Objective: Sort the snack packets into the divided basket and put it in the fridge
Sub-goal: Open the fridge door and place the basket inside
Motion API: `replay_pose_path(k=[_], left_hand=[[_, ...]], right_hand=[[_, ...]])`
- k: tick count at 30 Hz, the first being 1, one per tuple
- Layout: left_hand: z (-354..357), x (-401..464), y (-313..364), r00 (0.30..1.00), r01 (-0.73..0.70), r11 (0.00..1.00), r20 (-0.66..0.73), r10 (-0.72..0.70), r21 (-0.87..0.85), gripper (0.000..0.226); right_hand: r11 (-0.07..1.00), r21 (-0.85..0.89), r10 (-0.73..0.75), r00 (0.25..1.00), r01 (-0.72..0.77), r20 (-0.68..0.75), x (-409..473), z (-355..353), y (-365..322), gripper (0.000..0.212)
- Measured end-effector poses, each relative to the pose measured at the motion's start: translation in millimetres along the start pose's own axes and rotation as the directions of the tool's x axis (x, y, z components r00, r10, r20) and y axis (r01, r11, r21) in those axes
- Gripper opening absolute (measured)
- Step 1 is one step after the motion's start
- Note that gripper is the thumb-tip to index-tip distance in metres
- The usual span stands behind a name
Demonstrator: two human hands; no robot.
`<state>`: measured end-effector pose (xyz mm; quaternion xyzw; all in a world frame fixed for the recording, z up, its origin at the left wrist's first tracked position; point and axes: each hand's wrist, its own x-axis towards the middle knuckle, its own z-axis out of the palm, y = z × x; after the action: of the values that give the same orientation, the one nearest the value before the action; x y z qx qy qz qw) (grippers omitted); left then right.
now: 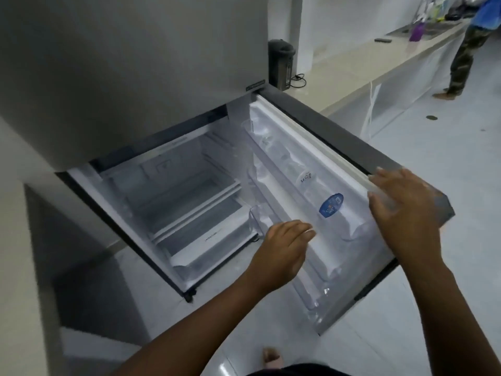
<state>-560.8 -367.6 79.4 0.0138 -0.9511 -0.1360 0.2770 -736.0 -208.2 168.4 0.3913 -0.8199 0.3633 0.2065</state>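
The grey fridge [130, 63] stands in front of me with its lower door [339, 147] swung open to the right. Bare white shelves [189, 202] show inside the lower compartment. My right hand [406, 210] rests with straight fingers on the outer edge of the open door. My left hand [284, 248] hovers with loosely bent fingers in front of the door's inner racks [311, 191] and holds nothing. The door racks are wrapped in clear plastic and carry a blue round sticker [331, 205]. No basket or snack packets are in view.
A long beige counter [366, 66] runs along the right wall, with a black kettle-like appliance [280, 63] next to the fridge and a purple bottle [417, 32] further back. Another person [466, 47] stands by the counter. My foot [272, 356] is on the white tiled floor.
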Motion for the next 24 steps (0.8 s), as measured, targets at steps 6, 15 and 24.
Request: replay_pose_path(k=[6,15,24], left_hand=[[-70.5,-71.6,-35.1,0.930,0.320,0.946,-0.209,-0.303,0.056,0.028],[-209.8,-270.4,-60.2,0.603,0.753,0.647,-0.518,-0.607,0.120,0.025],[-302.7,-473.8,-2.8,0.073,0.989,0.146,-0.788,-0.612,-0.022,0.017]], right_hand=[[0.903,0.326,-0.324,0.942,0.281,0.083,-18.6,91.6,-110.7,0.031],[0.730,0.631,-0.584,0.718,0.262,0.378,-99.5,199.4,-326.9,0.044],[0.430,0.849,-0.898,0.244,0.308,0.366,-253.0,240.6,-544.3,0.047]])
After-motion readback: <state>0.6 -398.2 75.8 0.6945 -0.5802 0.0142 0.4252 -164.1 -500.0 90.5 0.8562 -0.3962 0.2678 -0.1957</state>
